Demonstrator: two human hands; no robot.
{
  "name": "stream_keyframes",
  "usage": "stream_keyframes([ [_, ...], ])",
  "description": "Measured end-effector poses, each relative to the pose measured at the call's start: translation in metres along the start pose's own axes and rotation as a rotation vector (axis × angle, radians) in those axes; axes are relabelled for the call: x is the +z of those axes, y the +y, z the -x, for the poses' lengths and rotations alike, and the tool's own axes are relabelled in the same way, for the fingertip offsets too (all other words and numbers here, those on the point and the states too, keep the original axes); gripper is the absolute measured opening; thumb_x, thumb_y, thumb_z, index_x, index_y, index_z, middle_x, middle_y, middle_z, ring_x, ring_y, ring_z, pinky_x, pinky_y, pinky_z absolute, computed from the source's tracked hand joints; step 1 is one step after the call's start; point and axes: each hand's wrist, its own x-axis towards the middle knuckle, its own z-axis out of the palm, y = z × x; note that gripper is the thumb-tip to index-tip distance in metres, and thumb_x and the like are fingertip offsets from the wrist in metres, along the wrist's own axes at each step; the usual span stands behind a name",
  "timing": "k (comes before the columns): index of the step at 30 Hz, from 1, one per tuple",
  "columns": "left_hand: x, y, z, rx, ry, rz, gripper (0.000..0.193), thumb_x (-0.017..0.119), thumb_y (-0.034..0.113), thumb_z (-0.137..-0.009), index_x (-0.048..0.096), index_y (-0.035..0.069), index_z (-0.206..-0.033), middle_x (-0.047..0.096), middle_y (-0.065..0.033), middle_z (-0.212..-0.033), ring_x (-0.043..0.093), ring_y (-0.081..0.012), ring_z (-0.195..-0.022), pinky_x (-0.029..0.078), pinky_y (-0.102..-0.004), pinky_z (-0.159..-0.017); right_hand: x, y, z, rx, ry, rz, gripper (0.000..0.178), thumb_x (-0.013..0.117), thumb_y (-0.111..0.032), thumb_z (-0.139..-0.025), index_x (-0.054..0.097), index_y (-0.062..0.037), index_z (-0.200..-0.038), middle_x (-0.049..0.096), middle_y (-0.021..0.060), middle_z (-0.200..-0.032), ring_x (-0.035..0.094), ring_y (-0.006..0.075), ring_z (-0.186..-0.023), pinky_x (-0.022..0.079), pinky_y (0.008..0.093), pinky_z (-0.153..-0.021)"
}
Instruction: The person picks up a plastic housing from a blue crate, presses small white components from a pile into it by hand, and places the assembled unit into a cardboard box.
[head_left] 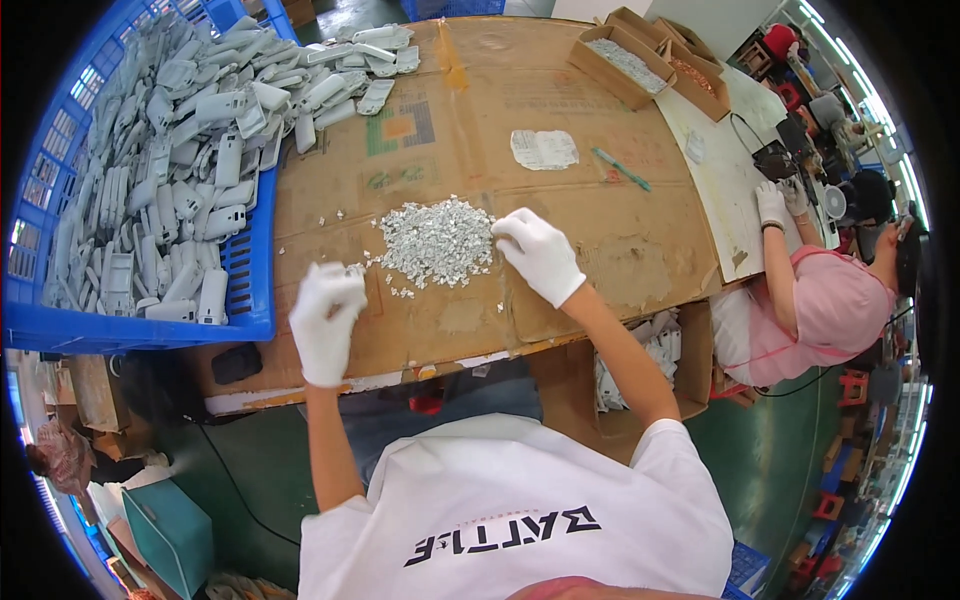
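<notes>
White-gloved left hand (pixel 328 322) and right hand (pixel 540 257), both curled, contents unclear, flank a mid-frame heap of tiny silvery pieces (pixel 437 242).

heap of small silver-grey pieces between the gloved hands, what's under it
Flat brown cardboard surrounds the heap, with a few loose pieces lying around it. Whatever is directly beneath the heap is covered and cannot be seen; the cardboard probably continues there.
</notes>
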Motion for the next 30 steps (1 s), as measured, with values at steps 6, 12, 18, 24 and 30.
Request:
stream_keyframes([
  [6, -0.010, 0.001, 0.074, -0.083, -0.073, -0.077, 0.028, 0.062, -0.014, -0.073, 0.070, 0.006, -0.091, 0.069, -0.0110, -0.094, 0.065, -0.0299, -0.107, 0.050, -0.0381, -0.099, 0.011, -0.016, 0.026, 0.141, 0.032, -0.128, 0.013, 0.070, -0.006, -0.083, 0.064, -0.0100, -0.093, 0.063, 0.0055, -0.089, 0.064, 0.0232, -0.078, 0.052, 0.0353, -0.069],
  [12, 0.004, -0.002, 0.078, -0.117, 0.000, -0.116, 0.022, 0.067, -0.006, -0.079, 0.068, 0.006, -0.097, 0.068, -0.0120, -0.099, 0.064, -0.0313, -0.105, 0.050, -0.0402, -0.093, 0.017, -0.019, 0.024, -0.056, 0.022, 0.013, 0.013, 0.070, -0.006, -0.082, 0.065, -0.0102, -0.093, 0.063, 0.0051, -0.091, 0.065, 0.0256, -0.085, 0.053, 0.0362, -0.073],
  [18, 0.020, 0.001, 0.060, -0.408, 0.147, -0.594, 0.055, 0.076, 0.022, -0.083, 0.054, 0.009, -0.132, 0.058, -0.0123, -0.120, 0.060, -0.0322, -0.105, 0.050, -0.0436, -0.091, 0.013, -0.013, 0.016, 0.005, -0.113, 0.004, 0.011, 0.070, -0.007, -0.083, 0.066, -0.0095, -0.093, 0.063, 0.0059, -0.091, 0.065, 0.0278, -0.084, 0.054, 0.0358, -0.073],
  [24, 0.021, -0.003, 0.045, -0.606, -0.086, -0.408, 0.046, 0.071, 0.024, -0.086, 0.057, 0.010, -0.128, 0.065, -0.0145, -0.115, 0.066, -0.0331, -0.102, 0.052, -0.0421, -0.088, -0.001, -0.007, -0.008, 0.162, -0.363, -0.004, 0.012, 0.070, -0.006, -0.081, 0.068, -0.0067, -0.093, 0.065, 0.0117, -0.089, 0.067, 0.0299, -0.085, 0.053, 0.0390, -0.079],
  [30, 0.032, -0.009, 0.055, -0.493, -0.027, 0.105, 0.036, 0.070, 0.017, -0.084, 0.064, 0.004, -0.117, 0.072, -0.0138, -0.104, 0.071, -0.0256, -0.094, 0.053, -0.0352, -0.083, 0.005, -0.004, 0.000, 0.028, -0.365, 0.195, 0.007, 0.068, -0.011, -0.085, 0.066, -0.0062, -0.089, 0.064, 0.0118, -0.092, 0.065, 0.0309, -0.089, 0.053, 0.0415, -0.078],
])
